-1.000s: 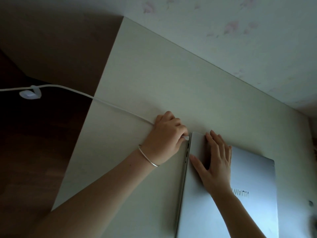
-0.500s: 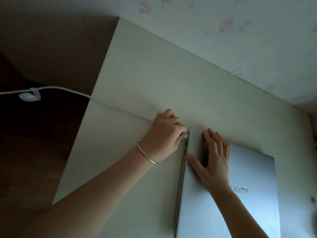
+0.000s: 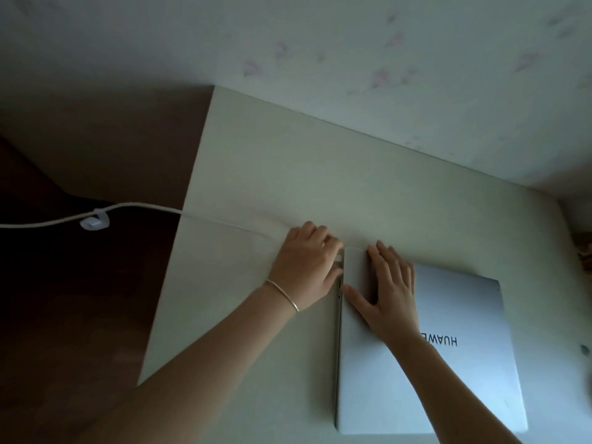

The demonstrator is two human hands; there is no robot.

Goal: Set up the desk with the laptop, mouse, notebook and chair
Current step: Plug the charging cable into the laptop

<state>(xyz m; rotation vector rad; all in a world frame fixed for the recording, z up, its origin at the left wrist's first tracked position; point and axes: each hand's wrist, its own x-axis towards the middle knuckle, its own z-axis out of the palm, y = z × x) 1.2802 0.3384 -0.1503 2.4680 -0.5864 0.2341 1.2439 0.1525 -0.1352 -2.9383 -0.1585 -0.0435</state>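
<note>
A closed silver laptop (image 3: 448, 373) lies on the pale desk (image 3: 288, 174) at the lower right, its logo facing away from me. My left hand (image 3: 304, 267), with a thin bracelet on the wrist, is closed around the plug of a white charging cable (image 3: 205, 217) at the laptop's far left corner. My right hand (image 3: 389, 290) lies flat with fingers spread on the lid near that same corner. No mouse, notebook or chair can be made out with certainty.
The cable runs left off the desk edge over a dark wooden floor (image 3: 64, 315), with a white cable tie (image 3: 94, 222) on it. A wall (image 3: 384, 59) with faint pink marks borders the desk's far side. A small dark object (image 3: 585, 349) sits at the right edge.
The view has tilted up a little, showing more wall. Both hands stay at the laptop's corner, the left one pressed slightly closer to its edge.
</note>
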